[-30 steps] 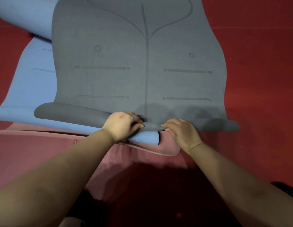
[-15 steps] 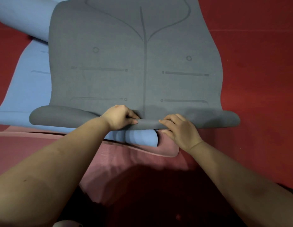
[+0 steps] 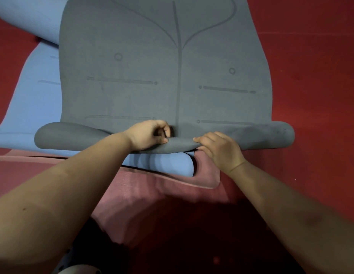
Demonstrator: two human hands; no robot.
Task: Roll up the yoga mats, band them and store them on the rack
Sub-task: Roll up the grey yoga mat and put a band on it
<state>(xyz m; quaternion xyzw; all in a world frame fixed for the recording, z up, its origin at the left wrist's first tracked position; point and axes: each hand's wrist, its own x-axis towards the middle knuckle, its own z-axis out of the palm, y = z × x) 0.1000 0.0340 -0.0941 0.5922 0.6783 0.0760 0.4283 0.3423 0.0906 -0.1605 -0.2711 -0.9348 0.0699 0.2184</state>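
A grey yoga mat [image 3: 144, 72] with printed guide lines lies spread on the red floor, its near end curled into a thin roll [image 3: 261, 135]. My left hand [image 3: 148, 135] grips the middle of that roll, fingers curled over its far side. Just to the right, my right hand [image 3: 219, 149] pinches the same roll between thumb and fingers. Under the grey mat lies a blue mat [image 3: 29, 99], its near corner [image 3: 168, 165] showing below the roll. A pink mat [image 3: 142, 192] lies beneath both, closest to me.
Red carpeted floor [image 3: 314, 86] surrounds the mats, open to the right. A second stretch of blue mat [image 3: 27, 14] shows at the upper left. A white object [image 3: 79, 270] peeks in at the bottom edge.
Both hands have pushed the roll slightly away from me, so the rolled end is a bit thicker. My left hand's fingers have curled further over the top of the roll.
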